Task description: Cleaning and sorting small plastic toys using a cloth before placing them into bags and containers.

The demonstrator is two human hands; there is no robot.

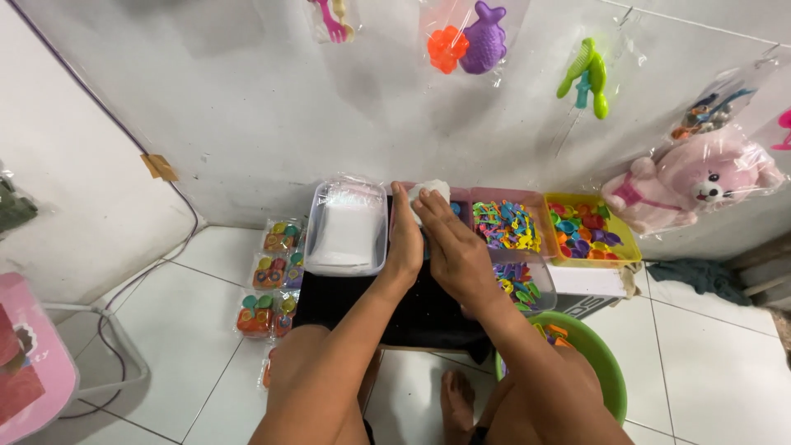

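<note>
My left hand (404, 239) and my right hand (453, 251) are side by side over a low black-topped table (346, 305). Both hands pinch a small white crumpled bag or wad (434, 191) at their fingertips, held above a pink tray (461, 198) at the table's back. A clear plastic tub (346, 227) holding flat white sheets or bags stands just left of my left hand. What lies under my hands is hidden.
A pink tray of small colourful pieces (506, 224), a yellow tray of pieces (587, 231), a clear box (521, 284) and a green bowl (597, 363) are on the right. Packed toy sets (268, 284) lie on the floor left. Toys in bags hang on the wall, with a pink plush (692, 185).
</note>
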